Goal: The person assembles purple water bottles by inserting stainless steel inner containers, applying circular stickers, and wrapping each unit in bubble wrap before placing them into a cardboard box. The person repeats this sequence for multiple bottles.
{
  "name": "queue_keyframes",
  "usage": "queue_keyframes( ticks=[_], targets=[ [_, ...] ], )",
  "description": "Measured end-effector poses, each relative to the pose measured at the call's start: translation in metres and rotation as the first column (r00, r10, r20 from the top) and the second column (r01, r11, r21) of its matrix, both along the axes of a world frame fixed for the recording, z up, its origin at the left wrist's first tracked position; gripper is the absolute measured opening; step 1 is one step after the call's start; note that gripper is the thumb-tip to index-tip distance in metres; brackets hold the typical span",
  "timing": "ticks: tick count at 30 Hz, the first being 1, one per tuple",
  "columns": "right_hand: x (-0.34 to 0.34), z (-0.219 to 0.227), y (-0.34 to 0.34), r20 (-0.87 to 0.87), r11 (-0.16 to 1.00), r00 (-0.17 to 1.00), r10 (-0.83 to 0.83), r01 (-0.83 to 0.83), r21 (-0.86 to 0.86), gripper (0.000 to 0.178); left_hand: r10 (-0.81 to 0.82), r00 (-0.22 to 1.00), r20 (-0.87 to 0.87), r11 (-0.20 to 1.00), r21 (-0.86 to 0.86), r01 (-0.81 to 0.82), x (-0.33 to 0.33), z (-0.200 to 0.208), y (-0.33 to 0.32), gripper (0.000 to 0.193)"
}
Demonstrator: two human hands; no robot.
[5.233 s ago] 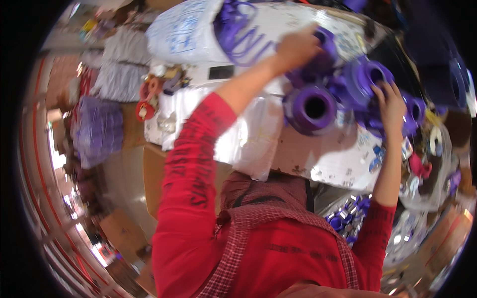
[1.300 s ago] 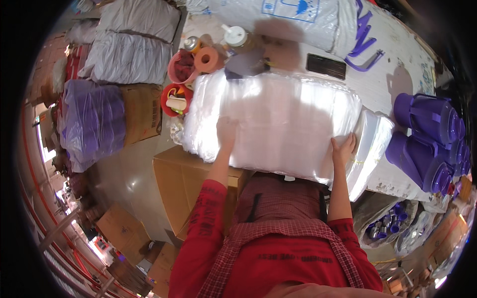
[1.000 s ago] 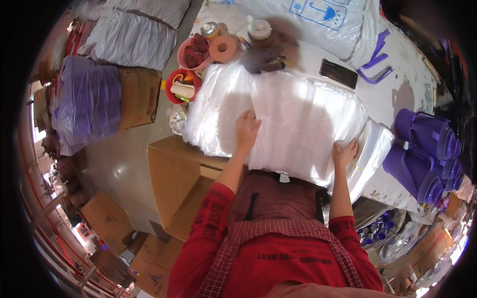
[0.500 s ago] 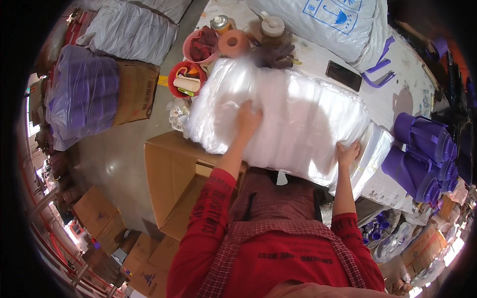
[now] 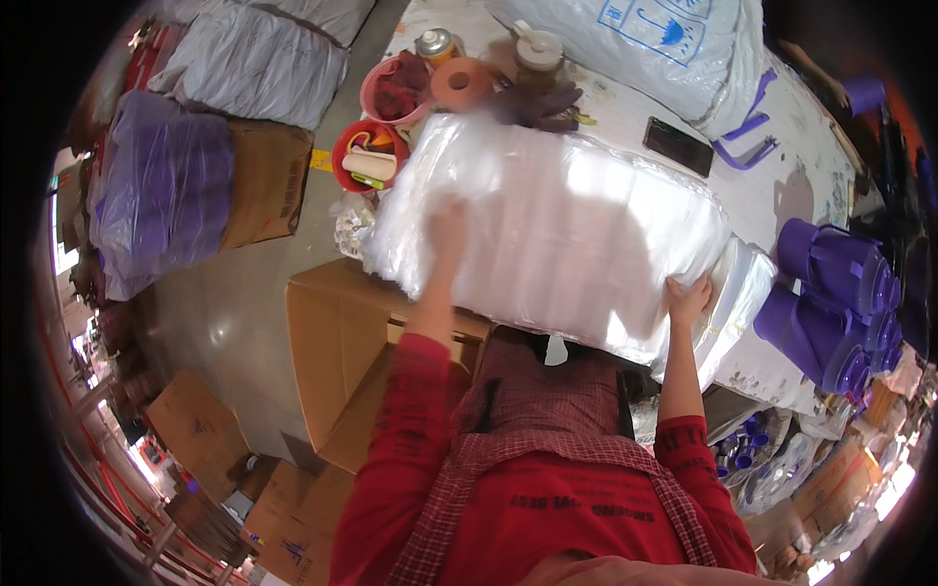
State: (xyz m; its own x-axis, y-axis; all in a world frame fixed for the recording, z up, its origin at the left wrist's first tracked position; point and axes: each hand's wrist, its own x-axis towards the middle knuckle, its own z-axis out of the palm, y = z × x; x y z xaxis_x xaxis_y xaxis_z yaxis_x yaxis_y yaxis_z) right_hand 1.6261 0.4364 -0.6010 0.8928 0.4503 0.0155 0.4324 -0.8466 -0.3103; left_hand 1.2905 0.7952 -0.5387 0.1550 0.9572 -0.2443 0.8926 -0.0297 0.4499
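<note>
A thick pile of clear plastic bags (image 5: 557,234) lies across the white table in front of me. My left hand (image 5: 448,227) is over the left part of the pile, smeared by motion, so its fingers cannot be made out. On the right part, close to the near edge, my right hand (image 5: 690,298) rests on the plastic with thumb and fingers apart. A narrower bundle of clear plastic sheets (image 5: 735,303) sits beside the right hand, at that end of the pile.
Behind the pile are a red tub of tools (image 5: 368,156), a pink tub (image 5: 395,88), an orange tape roll (image 5: 461,84), dark gloves (image 5: 547,107) and a phone (image 5: 678,146). Purple bottles (image 5: 816,332) lie at the right. An open cardboard box (image 5: 327,366) stands left of my legs.
My left hand has moved left across the plastic and become blurred. The right hand has stayed nearly in place on the pile.
</note>
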Motion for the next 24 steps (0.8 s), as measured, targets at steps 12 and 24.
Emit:
queue_keyframes(
  ticks=[12, 24],
  targets=[
    [-0.005, 0.020, 0.019, -0.123, 0.990, 0.984, -0.132, 0.125, -0.063, 0.098, -0.722, 0.656, -0.218, 0.642, 0.142, 0.754, 0.037, 0.002, -0.044, 0.067],
    [-0.032, 0.093, 0.027, -0.251, 0.914, 0.894, 0.370, -0.400, -0.076, 0.087, -0.755, 0.569, -0.326, 0.615, -0.049, 0.787, 0.042, 0.007, -0.062, 0.072]
  ],
)
